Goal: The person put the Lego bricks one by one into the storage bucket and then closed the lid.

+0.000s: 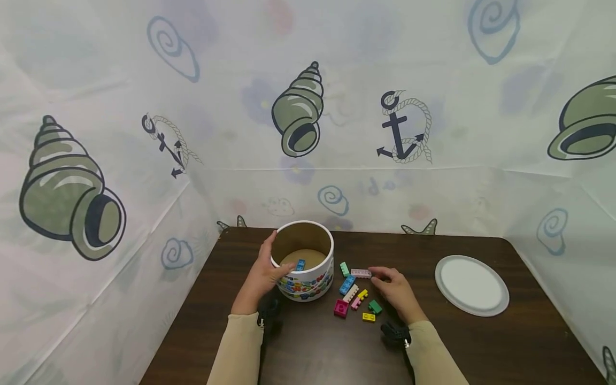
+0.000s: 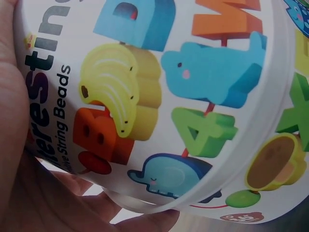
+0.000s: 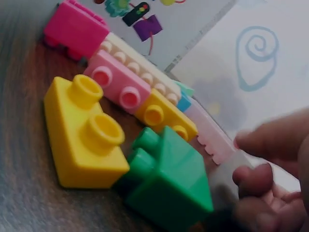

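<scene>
A round white tub (image 1: 308,286) with colourful printed pictures stands on the table, its top uncovered. My left hand (image 1: 263,272) grips it at the left side, the thumb over the near rim. In the left wrist view the tub's printed wall (image 2: 120,96) fills most of the picture. A blue toy brick (image 1: 300,265) shows inside the tub. Right of the tub, my right hand (image 1: 392,289) has its fingertips at the right end of a pale pink brick (image 1: 361,273). In the right wrist view a gap shows between the fingertips (image 3: 256,145) and thumb.
Several loose bricks lie between tub and right hand: a blue one (image 1: 347,284), a cream one (image 1: 351,293), a magenta one (image 1: 340,308), a green one (image 3: 174,179) and a yellow one (image 3: 82,140). A round white lid (image 1: 471,285) lies at the right. A printed curtain (image 1: 356,133) surrounds the table.
</scene>
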Demonstrator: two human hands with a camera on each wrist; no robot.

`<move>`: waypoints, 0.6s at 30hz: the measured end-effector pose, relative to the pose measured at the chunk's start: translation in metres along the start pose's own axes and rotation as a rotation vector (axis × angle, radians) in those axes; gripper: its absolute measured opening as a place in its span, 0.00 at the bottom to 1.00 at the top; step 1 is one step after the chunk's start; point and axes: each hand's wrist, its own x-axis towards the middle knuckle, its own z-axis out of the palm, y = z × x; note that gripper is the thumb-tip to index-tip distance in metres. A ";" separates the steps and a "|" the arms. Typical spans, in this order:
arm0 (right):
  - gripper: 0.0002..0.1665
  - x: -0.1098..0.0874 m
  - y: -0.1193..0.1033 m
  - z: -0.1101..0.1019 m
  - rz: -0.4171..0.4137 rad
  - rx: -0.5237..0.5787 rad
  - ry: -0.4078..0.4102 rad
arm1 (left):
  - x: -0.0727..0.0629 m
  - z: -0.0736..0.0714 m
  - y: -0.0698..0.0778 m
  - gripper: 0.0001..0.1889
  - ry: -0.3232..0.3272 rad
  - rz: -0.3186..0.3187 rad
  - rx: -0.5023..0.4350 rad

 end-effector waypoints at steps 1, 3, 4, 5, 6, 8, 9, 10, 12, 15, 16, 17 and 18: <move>0.18 0.001 0.001 0.000 -0.002 -0.014 0.006 | 0.000 0.000 0.000 0.60 -0.002 0.001 0.000; 0.16 0.002 0.002 0.001 0.000 -0.026 0.019 | 0.000 0.000 0.001 0.60 -0.005 0.002 0.005; 0.15 0.002 0.002 0.001 -0.002 -0.026 0.026 | 0.000 0.000 0.000 0.60 -0.005 0.003 0.005; 0.14 0.003 0.003 0.001 -0.005 -0.030 0.035 | 0.000 0.000 0.001 0.60 -0.005 0.004 0.006; 0.13 0.003 0.003 0.002 -0.010 -0.036 0.043 | 0.000 0.000 0.001 0.60 -0.002 0.003 0.005; 0.11 0.004 0.003 0.002 -0.020 -0.048 0.058 | -0.001 0.000 0.001 0.61 0.001 0.003 0.005; 0.10 0.004 0.002 0.003 -0.024 -0.056 0.065 | -0.001 0.000 0.002 0.60 0.001 0.005 0.002; 0.10 0.005 0.002 0.003 -0.027 -0.064 0.071 | -0.001 -0.001 0.002 0.61 0.003 0.004 0.001; 0.11 0.004 0.001 0.004 -0.028 -0.083 0.073 | -0.001 -0.001 0.003 0.61 0.005 0.002 -0.002; 0.12 0.004 0.000 0.004 -0.026 -0.114 0.074 | -0.001 0.000 0.004 0.60 0.005 0.002 -0.002; 0.11 0.004 0.001 0.005 -0.022 -0.124 0.077 | -0.001 0.000 0.004 0.60 0.006 0.000 -0.001; 0.10 0.004 0.000 0.005 -0.019 -0.130 0.080 | -0.001 0.000 0.004 0.60 0.006 0.002 0.000; 0.10 0.004 0.000 0.005 -0.014 -0.131 0.085 | -0.001 0.000 0.004 0.60 0.006 0.003 0.001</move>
